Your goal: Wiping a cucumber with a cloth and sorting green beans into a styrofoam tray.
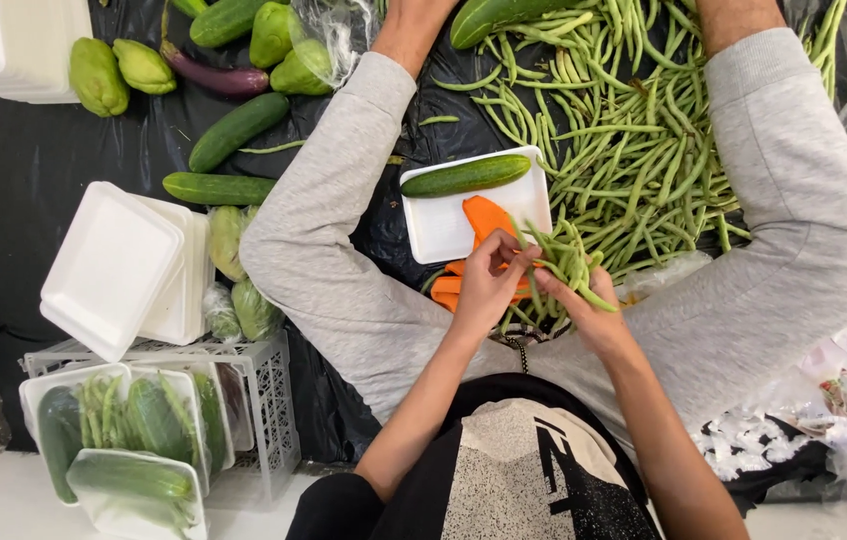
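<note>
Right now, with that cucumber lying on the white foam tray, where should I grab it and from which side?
Grip the cucumber around its thick middle, coming from above. It lies flat along the far edge of the white tray, ends tapering, top and sides exposed. Both hands, left and right, are full of green beans, so one likely needs freeing first.

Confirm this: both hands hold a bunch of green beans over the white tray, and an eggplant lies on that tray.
Not an eggplant. The head view shows a cucumber on the white tray. Left hand and right hand do hold the green beans.
</note>
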